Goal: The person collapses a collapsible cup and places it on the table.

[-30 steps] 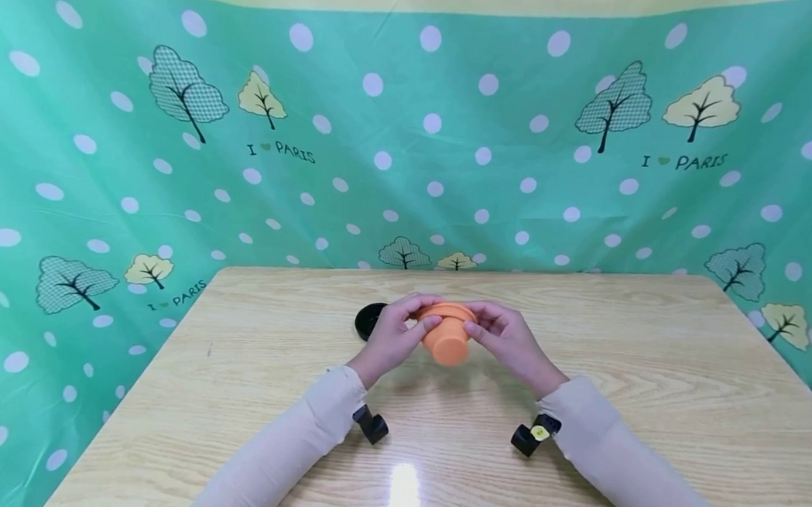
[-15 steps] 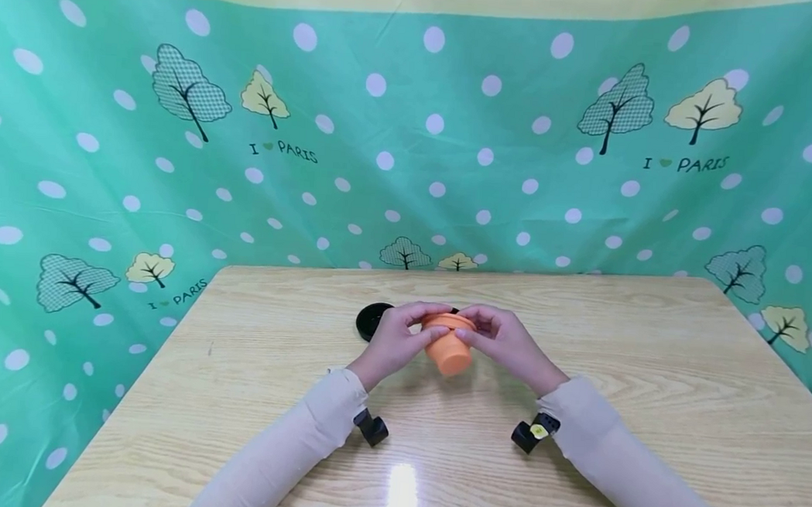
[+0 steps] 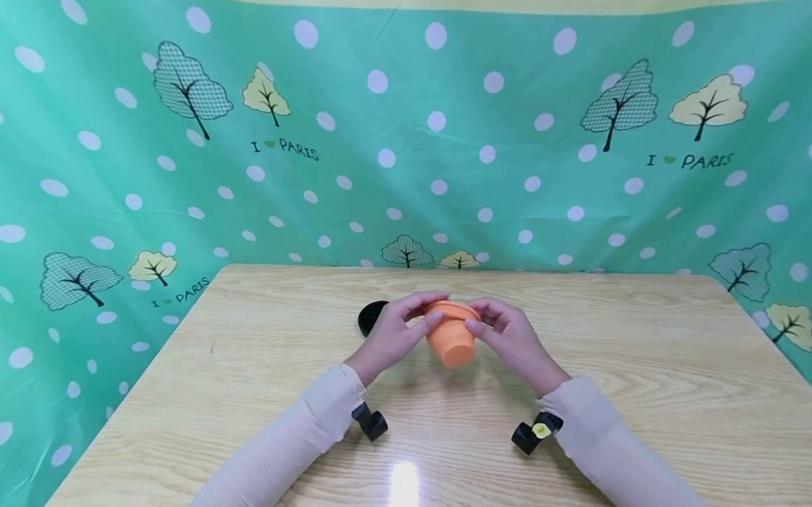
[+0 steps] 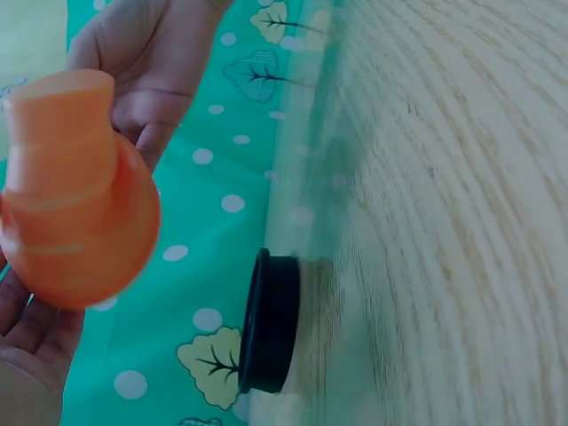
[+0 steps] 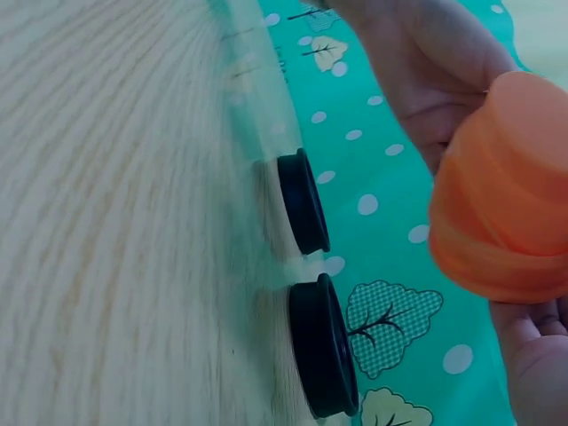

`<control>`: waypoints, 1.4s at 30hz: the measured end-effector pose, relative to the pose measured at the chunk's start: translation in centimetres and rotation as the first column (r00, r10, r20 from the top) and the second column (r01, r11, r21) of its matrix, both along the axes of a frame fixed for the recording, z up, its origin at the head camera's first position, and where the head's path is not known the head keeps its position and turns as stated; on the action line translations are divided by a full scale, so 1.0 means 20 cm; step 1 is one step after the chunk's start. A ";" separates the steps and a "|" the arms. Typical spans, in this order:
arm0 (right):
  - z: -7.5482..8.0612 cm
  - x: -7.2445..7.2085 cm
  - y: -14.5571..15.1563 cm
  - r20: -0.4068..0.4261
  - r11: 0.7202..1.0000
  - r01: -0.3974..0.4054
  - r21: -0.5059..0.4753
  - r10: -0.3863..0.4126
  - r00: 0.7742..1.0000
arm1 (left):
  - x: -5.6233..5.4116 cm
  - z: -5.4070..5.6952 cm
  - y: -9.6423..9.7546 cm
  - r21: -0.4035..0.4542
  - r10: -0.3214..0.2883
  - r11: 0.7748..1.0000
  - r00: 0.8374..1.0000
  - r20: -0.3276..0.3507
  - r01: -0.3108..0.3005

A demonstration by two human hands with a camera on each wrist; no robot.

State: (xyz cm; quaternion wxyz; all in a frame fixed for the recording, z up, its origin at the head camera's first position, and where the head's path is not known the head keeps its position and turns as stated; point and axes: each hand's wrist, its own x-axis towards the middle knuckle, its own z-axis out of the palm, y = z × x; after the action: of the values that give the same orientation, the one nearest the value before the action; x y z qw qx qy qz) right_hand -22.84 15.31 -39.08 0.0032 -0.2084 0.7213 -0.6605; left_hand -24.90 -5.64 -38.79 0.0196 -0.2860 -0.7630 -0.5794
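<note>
An orange collapsible cup (image 3: 455, 343) is raised off the table between both hands. It lies tilted, its rim away from me and its closed base facing forward-down toward me. My left hand (image 3: 396, 326) grips the left side of the rim, thumb against the cup's outer wall. On the right side, my right hand (image 3: 514, 344) holds the rim in the same way. Stepped folds run round the cup's wall in the left wrist view. Behind the left hand, a black round lid-like piece (image 3: 369, 318) rests on the table. The cup's inside is hidden.
Two black flanged round pieces, a smaller-looking one (image 5: 303, 202) and a larger-looking one (image 5: 321, 348), sit on the wooden table (image 3: 291, 308) in the right wrist view. A green dotted curtain (image 3: 358, 126) hangs behind the table.
Both hands keep hold of the cup. It dipped slightly half a second ago and is now higher again. The thumbs, close together then, are now apart at its sides.
</note>
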 end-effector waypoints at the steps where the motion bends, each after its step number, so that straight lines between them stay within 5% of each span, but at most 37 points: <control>1: 0.00 0.00 0.00 0.006 0.999 0.002 -0.037 -0.002 1.000 | 0.01 0.02 0.00 0.007 0.004 1.000 1.000 0.015 -0.004; 7: 0.00 -0.01 0.01 0.052 0.948 -0.044 -0.316 0.063 0.997 | 0.08 0.14 -0.01 0.059 -0.029 0.998 0.994 0.105 0.023; 10: -0.01 -0.01 0.00 0.048 0.909 -0.087 -0.407 0.117 0.992 | 0.08 0.15 0.00 0.087 -0.055 0.995 0.993 0.101 0.047; 18: -0.02 -0.01 -0.01 0.043 0.887 -0.111 -0.449 0.145 0.988 | 0.08 0.14 0.01 0.111 -0.026 0.994 0.998 0.062 0.019; 26: -0.02 0.00 -0.02 0.071 0.945 -0.058 -0.322 0.085 0.994 | 0.07 0.11 0.02 0.081 0.055 0.995 0.998 0.018 -0.056; 34: 0.00 0.01 0.00 0.049 0.995 0.003 -0.096 0.002 0.999 | 0.07 0.10 0.01 0.062 0.028 0.998 0.996 0.085 -0.033; 42: 0.01 0.00 0.00 -0.009 0.984 0.002 0.179 -0.001 1.000 | 0.07 0.09 0.02 -0.031 0.019 0.999 0.995 0.102 -0.016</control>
State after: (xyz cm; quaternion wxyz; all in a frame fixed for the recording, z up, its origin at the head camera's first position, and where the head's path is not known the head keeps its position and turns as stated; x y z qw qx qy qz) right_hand -22.85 15.28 -38.92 0.0181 -0.2097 0.7780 -0.5920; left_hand -23.42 -5.22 -37.01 -0.0190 -0.2496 -0.7740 -0.5817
